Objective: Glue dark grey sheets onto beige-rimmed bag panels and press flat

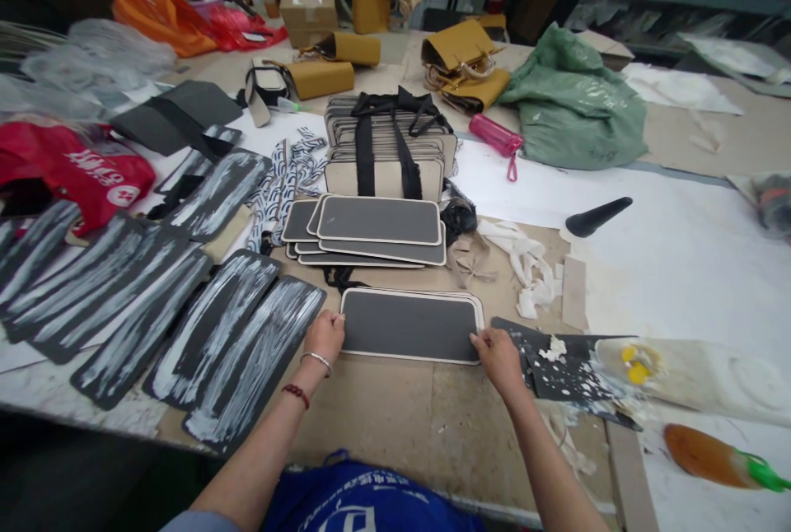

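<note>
The left hand [325,337] and right hand [498,359] pinch both ends of a dark grey, pale-edged flat panel [411,324] low over the brown bench [395,408], probably to keep it straight.

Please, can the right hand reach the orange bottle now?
Probably yes, once the right hand lets go of the grey panel; only low scraps seem to lie before the orange bottle.

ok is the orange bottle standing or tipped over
Tipped over: the bottle lies on its side, its green cap pointing right.
</note>
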`<control>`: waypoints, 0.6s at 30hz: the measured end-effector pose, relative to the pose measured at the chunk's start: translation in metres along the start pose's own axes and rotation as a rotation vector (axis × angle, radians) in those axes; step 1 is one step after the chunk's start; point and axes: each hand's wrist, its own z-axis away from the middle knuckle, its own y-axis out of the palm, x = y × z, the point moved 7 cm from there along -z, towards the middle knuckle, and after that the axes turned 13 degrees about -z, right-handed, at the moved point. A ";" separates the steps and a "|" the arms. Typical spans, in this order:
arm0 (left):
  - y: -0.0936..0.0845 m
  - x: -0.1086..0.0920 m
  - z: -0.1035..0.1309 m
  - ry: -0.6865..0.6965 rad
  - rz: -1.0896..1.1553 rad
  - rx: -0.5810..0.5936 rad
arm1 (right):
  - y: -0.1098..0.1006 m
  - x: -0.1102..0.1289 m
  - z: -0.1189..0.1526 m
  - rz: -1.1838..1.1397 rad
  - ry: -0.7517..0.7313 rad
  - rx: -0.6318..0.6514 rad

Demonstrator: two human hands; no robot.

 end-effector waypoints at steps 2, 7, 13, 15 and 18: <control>0.000 0.000 0.000 0.000 0.015 -0.002 | -0.001 0.001 0.000 -0.003 0.000 -0.007; 0.001 0.001 -0.001 0.001 0.052 -0.017 | 0.000 -0.002 -0.002 -0.015 0.009 0.027; 0.004 0.004 -0.004 -0.008 0.103 -0.052 | 0.007 -0.014 -0.009 -0.003 0.028 0.111; 0.004 0.005 -0.003 -0.010 0.119 -0.061 | 0.007 -0.013 -0.010 0.000 0.014 0.113; 0.003 0.004 -0.001 -0.003 0.137 -0.070 | 0.006 -0.012 -0.009 0.012 0.030 0.121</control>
